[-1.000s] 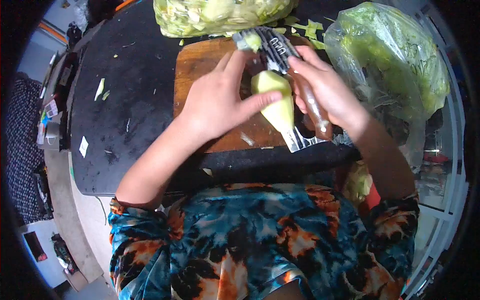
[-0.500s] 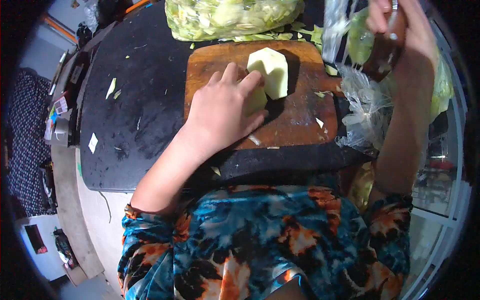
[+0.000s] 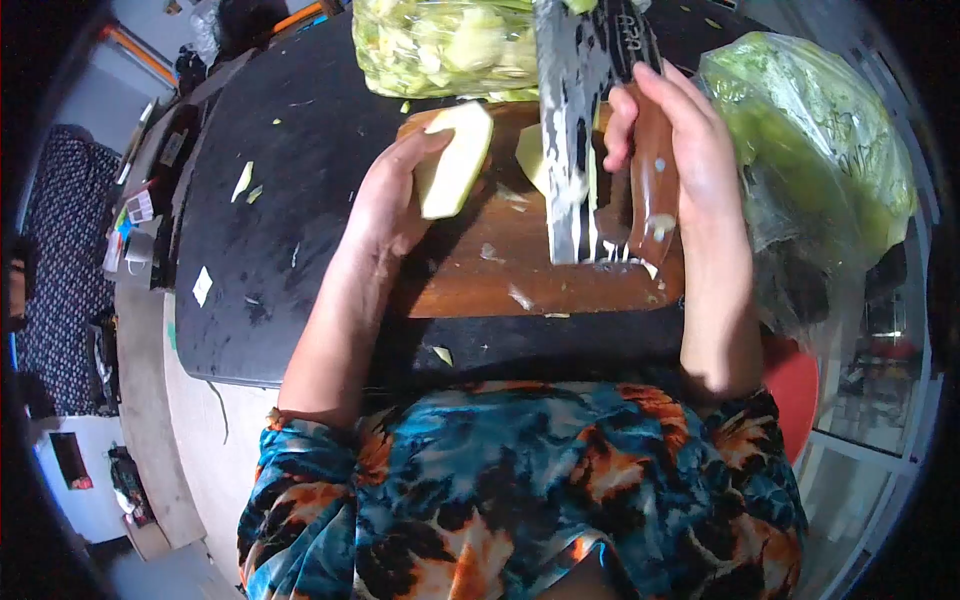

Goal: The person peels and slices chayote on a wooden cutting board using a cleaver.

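My left hand (image 3: 390, 195) is closed around a pale green, peeled vegetable piece (image 3: 458, 165) with flat cut faces, held tilted above the left of the wooden cutting board (image 3: 465, 288). My right hand (image 3: 705, 165) grips the brown wooden handle of a cleaver (image 3: 567, 150). The broad blade stands over the board's right half, wet and smeared with pale bits; a green scrap clings near its top edge. Behind the blade, partly hidden, another pale green piece (image 3: 530, 160) rests on the board. Blade and held piece are apart.
A clear bag of cut green pieces (image 3: 445, 50) stands behind the board. To the right bulges another plastic bag (image 3: 815, 150) with green contents. Small scraps (image 3: 243, 180) are scattered over the black table (image 3: 270, 290). Something red (image 3: 793, 390) shows beside my right forearm.
My right hand has brought the cleaver left, from beside the board to over it. My left hand has shifted left and now holds a piece tilted up; before, it rested over the pieces on the board.
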Motion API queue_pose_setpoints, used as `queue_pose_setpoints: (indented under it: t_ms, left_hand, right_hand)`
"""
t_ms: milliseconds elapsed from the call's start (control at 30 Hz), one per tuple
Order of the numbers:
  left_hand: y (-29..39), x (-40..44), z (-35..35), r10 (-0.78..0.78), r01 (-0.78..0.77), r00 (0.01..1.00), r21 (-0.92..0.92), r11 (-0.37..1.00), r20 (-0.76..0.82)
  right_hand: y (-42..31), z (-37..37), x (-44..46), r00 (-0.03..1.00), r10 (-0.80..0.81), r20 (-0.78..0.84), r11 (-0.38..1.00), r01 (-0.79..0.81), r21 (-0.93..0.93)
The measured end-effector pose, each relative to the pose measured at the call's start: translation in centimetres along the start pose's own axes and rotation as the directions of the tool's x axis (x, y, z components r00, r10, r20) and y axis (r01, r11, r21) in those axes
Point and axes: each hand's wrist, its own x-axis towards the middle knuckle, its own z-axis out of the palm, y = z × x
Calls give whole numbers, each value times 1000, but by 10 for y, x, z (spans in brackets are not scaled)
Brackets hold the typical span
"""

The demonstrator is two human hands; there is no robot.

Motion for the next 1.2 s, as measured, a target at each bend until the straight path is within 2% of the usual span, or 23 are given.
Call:
queue_pose_setpoints:
  t_ms: [67,133,200,400,500,600,667,800,833,900,1000,1100,1200]
  left_hand:
    - [-3,3,4,163,-162,986,-51,986,22]
    - [-3,-3,13,282,-280,959,-117,953,6]
    - [-6,-9,15,357,-356,934,-92,930,-7]
    - [1,-18,8,285,-286,958,-43,957,-29]
    - [-3,-16,9,462,-459,887,-101,883,15]
    - [-1,-20,10,521,-520,853,-44,853,14]
    - [-1,-21,9,527,-526,850,-30,850,12]
    - [3,-24,10,482,-484,875,-60,873,-44]
    - [4,-25,9,463,-464,886,-101,880,-38]
    - [5,-25,7,423,-421,906,-181,889,-25]
    - [5,-25,8,396,-394,918,-194,898,-29]
    - [5,-25,7,421,-418,907,-136,898,-11]
    - [7,-25,7,478,-478,878,8,878,19]
  right_hand:
    - [5,12,-8,999,11,52,1000,-10,-12]
    - [8,23,-15,998,60,28,998,-59,-38]
    - [14,25,-18,993,99,58,993,-95,-66]
    - [10,41,-26,995,65,73,983,-51,-177]
    - [10,43,-30,995,13,95,986,4,-167]
    - [5,47,-35,994,-7,110,984,26,-176]
    - [3,46,-38,990,-31,140,984,54,-167]
    - [0,45,-50,994,24,109,959,8,-284]
    - [0,46,-50,985,38,169,955,13,-295]
    - [1,48,-54,985,65,158,950,-12,-312]
    - [-4,45,-56,982,103,155,920,-35,-390]
    - [-7,42,-56,990,98,107,906,-44,-422]
    - [-9,30,-61,993,62,97,890,-12,-455]
